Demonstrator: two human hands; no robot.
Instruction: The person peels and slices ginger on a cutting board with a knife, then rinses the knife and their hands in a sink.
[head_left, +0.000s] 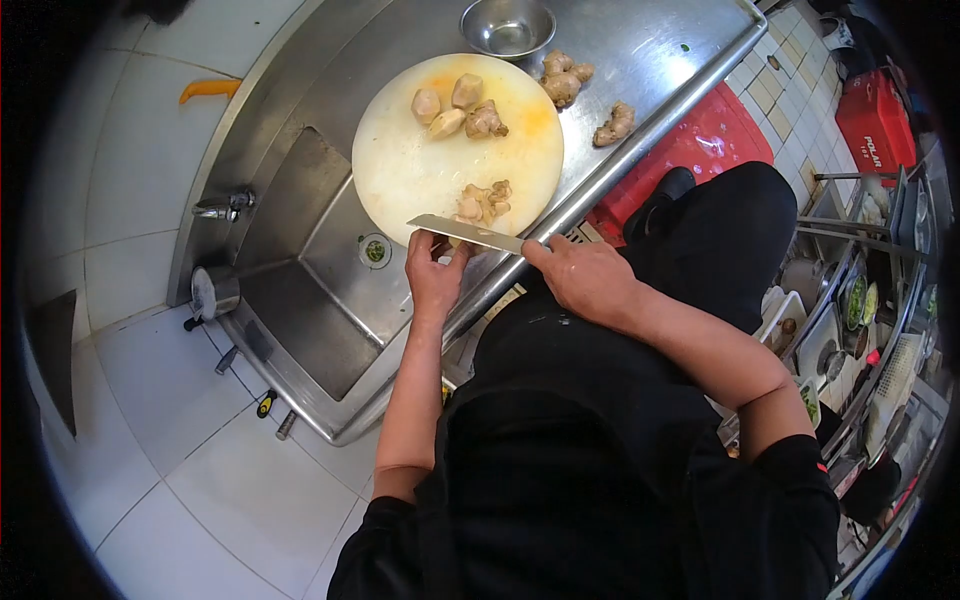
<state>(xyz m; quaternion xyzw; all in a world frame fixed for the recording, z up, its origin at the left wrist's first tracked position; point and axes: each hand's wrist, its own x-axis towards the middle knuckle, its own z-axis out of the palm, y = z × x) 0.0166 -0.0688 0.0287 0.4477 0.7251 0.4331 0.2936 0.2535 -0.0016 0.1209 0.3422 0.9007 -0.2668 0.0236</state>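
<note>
My right hand (590, 278) is closed round the handle of a knife (465, 232), its broad blade pointing left across the near edge of a round white cutting board (395, 175). Just below the blade, my left hand (434, 278) has its fingers curled round a piece of ginger (456, 243), mostly hidden by blade and fingers. Ginger peelings (483, 203) lie in a small heap on the board beyond the knife. At the board's far side sit several ginger pieces, among them a pale peeled one (446, 124) and one with some skin left (486, 120).
The board rests over a steel sink (320, 320) and its counter. A metal bowl (508, 30) and two unpeeled ginger roots, one larger (564, 79) and one smaller (615, 124), stand right of the board. A faucet (224, 206) is at left, a red crate (690, 150) below.
</note>
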